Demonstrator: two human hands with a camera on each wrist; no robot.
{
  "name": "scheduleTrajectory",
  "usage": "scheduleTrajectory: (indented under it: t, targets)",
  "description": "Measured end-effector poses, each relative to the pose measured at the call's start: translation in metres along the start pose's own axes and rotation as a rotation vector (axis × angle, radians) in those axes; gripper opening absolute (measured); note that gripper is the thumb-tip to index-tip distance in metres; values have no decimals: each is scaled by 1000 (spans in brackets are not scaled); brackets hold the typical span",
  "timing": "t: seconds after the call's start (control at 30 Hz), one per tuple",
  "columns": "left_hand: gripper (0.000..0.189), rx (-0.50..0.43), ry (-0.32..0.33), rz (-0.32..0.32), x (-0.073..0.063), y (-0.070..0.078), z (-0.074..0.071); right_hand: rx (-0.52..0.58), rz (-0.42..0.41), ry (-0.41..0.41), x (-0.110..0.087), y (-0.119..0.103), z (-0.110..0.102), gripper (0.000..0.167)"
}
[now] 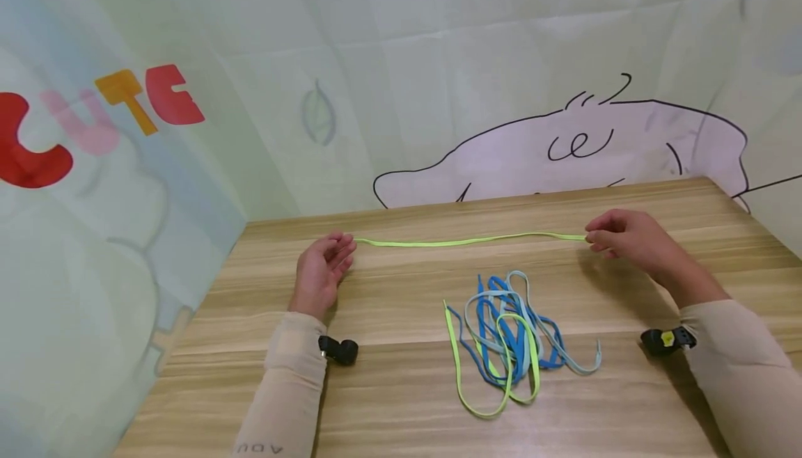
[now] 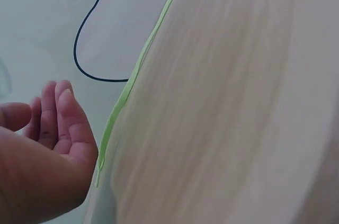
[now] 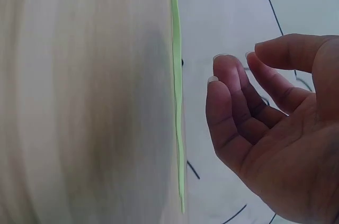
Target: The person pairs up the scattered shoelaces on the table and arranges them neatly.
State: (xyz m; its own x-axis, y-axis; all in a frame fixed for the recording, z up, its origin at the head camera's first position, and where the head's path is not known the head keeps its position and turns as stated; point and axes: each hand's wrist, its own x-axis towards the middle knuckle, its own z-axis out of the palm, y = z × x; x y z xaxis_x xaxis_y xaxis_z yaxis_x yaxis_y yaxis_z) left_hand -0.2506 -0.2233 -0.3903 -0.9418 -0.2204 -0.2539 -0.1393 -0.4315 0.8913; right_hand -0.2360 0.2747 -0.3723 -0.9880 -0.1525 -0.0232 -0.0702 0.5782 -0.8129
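A yellow-green shoelace [image 1: 451, 243] lies stretched nearly straight from left to right across the far part of the wooden table. Beside its left end is my left hand [image 1: 321, 270], fingers loosely bent. In the left wrist view that lace tip [image 2: 100, 166] shows free of the fingers. My right hand [image 1: 633, 239] hovers by the other end, thumb and fingers apart in the right wrist view, where the lace end [image 3: 180, 181] also lies loose. Nearer to me sits a tangled pile of shoelaces [image 1: 514, 340] in blue, light blue and yellow-green.
The wood-grain table [image 1: 388, 402] ends at a printed curtain [image 1: 301, 47] behind and at the left. Black wrist cameras [image 1: 341, 351] sit at both sleeves.
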Motion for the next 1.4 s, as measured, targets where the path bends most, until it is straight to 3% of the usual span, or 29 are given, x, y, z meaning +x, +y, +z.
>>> scheduleTrajectory:
  t: [0.3,0.73,1.1,1.4]
  targets:
    - [15,58,-82,9,-4,-8,16,-16,-61,-25,-6,-16,21,28]
    - [30,259,-281,33,-26,-19,37,-71,-177,-91,-13,-42,58,17]
    - [26,224,-458,110,-53,-14,71,-153,-261,-102,-22,-53,70,12]
    - [30,301,-498,111,-60,-18,81,-136,-311,-169,-24,-62,83,10]
